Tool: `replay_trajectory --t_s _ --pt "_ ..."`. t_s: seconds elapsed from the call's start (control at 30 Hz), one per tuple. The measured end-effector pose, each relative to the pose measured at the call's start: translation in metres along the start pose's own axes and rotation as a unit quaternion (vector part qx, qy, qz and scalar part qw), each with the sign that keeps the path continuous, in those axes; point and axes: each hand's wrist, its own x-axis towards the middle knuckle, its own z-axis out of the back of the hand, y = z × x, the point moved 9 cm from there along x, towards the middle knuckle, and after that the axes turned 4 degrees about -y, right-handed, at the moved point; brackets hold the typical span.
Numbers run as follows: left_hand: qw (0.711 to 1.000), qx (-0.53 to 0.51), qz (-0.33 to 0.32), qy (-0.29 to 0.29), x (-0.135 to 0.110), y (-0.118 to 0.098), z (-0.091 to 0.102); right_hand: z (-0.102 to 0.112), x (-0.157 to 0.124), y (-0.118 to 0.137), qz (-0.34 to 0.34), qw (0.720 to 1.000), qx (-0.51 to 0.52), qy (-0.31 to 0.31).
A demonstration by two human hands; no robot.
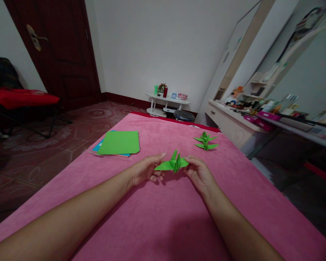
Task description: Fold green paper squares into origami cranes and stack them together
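A folded green paper crane (175,165) is held up in front of me over the pink cover, its wings spread to both sides. My right hand (199,174) pinches the tip of its right wing between thumb and fingers. Beside the left wing is my left hand (149,169), thumb and fingers apart; the wing's point reaches in front of its fingers without being gripped. Two more green paper cranes (205,146) sit close together beyond my right hand. Past my left hand lies a stack of square paper (119,142), green on top, with blue edges showing underneath.
The pink cover (157,217) spreads under my arms, with a red border at its far end. Beyond it stands a small white table (167,98) with a plant and small items. A cluttered dresser (233,116) is on the right, a red chair (21,98) on the left.
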Motion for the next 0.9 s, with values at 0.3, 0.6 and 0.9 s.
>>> replay_trajectory --t_s 0.3,0.6,0.9 --pt "0.993 0.014 -0.105 0.056 -0.004 -0.010 -0.010 -0.006 -0.002 -0.015 -0.053 0.999 -0.003 0.005" --pt "0.980 -0.129 -0.139 0.055 -0.003 -0.015 -0.006 -0.012 -0.007 -0.025 -0.086 0.989 0.117 0.027" --pt "0.952 -0.267 -0.139 0.054 0.002 -0.013 0.001 -0.027 -0.014 -0.016 -0.039 0.983 0.168 0.067"
